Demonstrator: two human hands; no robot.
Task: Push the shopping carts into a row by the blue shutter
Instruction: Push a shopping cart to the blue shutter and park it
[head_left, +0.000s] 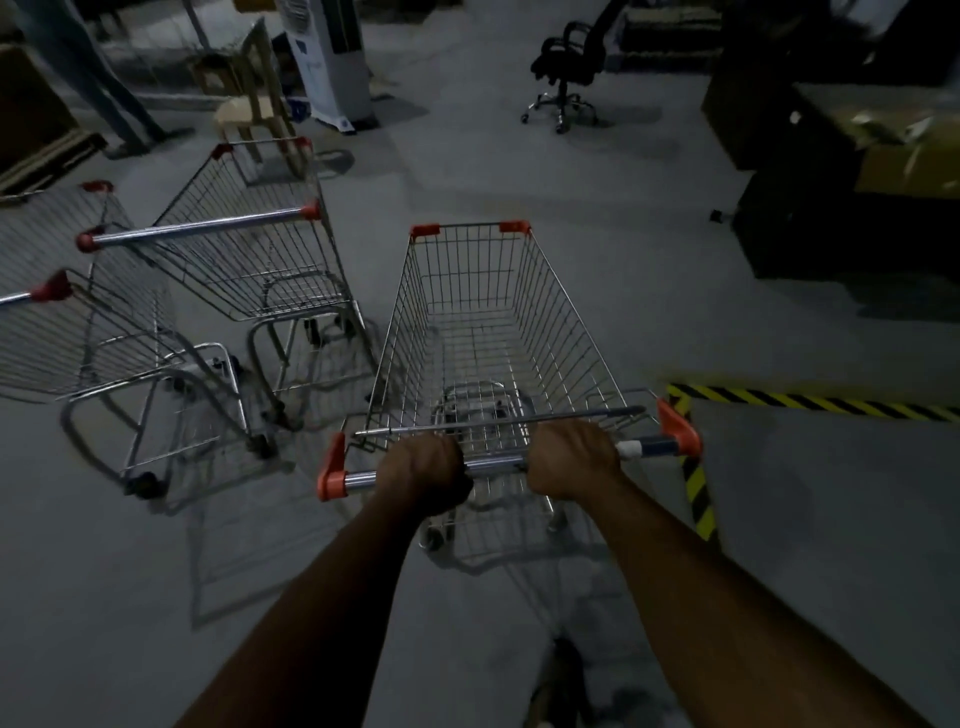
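- The cart (498, 332) I am pushing is right in front of me. Its basket has nothing in it.
- My left hand (428, 470) has a tight grip on the shiny handle bar (493, 464). My fingers curl all the way round it.
- My right hand (574, 457) holds the same bar the same way, just beside my left hand. Bare bar shows between them.
- The bar has an orange cap (332, 470) out past my left hand and another orange end (678, 428) out past my right hand.
- Ahead and to the left of my grip stands a second cart (249, 249). It is near my cart but not touching it.
- Further left is a third cart (78, 322), close by the second one. They are not nested, and they point a bit differently.
- I cannot see a blue shutter from here.
- I think I am in the middle of the job, wheeling this one cart along. The carts are not in a neat row yet.
- Next I guess I must turn my cart left and line it up with the other two, steering slowly so the wire sides do not bump.
- Yellow and black tape (696, 493) runs on the floor by my right arm.
- Far ahead are a black office chair (563, 67) and a white cooler (332, 62).
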